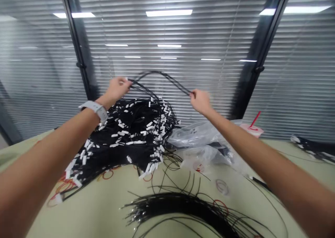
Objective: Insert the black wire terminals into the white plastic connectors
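My left hand [119,88], with a white watch on its wrist, pinches thin black cables near a small white end. From there the black cables [154,72] arch across to my right hand [201,100], whose closed fingers grip them. More strands hang from the left hand down over a large pile of black cables [141,119] with white connectors, behind and below it. Whether the hanging strands join that pile is hard to see. In front lies a thick bundle of black wires [180,205] with bare metallic tips at its left end.
Clear plastic bags [199,136] lie right of the pile. A cup with a red straw [252,128] stands behind my right forearm. Red rubber bands [108,174] are scattered on the pale green table [86,213]. Another cable bundle [316,149] lies far right. Window blinds close off the back.
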Available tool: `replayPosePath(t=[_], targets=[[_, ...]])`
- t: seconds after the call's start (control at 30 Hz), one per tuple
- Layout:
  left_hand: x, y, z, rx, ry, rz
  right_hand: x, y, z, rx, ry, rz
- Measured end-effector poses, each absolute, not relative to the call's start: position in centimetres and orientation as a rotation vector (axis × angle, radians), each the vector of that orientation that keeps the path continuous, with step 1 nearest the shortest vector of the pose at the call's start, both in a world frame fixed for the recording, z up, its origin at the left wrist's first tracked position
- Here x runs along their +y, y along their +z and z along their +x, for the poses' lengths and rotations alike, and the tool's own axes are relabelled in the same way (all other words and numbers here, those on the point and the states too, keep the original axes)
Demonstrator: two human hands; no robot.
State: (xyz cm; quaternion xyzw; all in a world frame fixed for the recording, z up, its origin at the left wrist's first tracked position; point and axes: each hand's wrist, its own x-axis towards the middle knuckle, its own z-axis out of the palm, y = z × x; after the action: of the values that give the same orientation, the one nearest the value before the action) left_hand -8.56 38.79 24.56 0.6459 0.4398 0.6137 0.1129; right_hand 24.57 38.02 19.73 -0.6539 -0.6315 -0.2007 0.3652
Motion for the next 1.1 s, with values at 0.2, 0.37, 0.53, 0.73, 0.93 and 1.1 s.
replayPosePath(t=[0.2, 0.37, 0.53, 0.73, 0.93, 1.1], targets=[[40.8, 22.6, -1.1, 1.2, 1.41, 2.021, 36.7, 22.0, 33.3, -1.432, -0.513, -1.95], [43.0, 22.2, 4.4, 1.158, 1.185, 2.008, 33.4, 21.9, 38.7, -1.502, -0.366, -2.178], [43.0, 22.2, 6.6, 1.07, 1.324, 1.94, 32.0, 20.7, 39.8, -1.519, -0.286, -2.219], [41.4, 21.6, 5.3, 1.037, 1.462, 1.763, 32.1, 18.9, 38.1, -1.493, -0.292, -1.978], [37.7, 20.5, 1.6, 0.989, 1.403, 1.643, 30.7, 16.1, 36.7, -1.568, -0.115, -1.676], [32.1, 15.8, -3.6, 1.087, 1.242, 1.517, 25.1, 12.1, 36.0, -1.828, 0.245, -1.486]])
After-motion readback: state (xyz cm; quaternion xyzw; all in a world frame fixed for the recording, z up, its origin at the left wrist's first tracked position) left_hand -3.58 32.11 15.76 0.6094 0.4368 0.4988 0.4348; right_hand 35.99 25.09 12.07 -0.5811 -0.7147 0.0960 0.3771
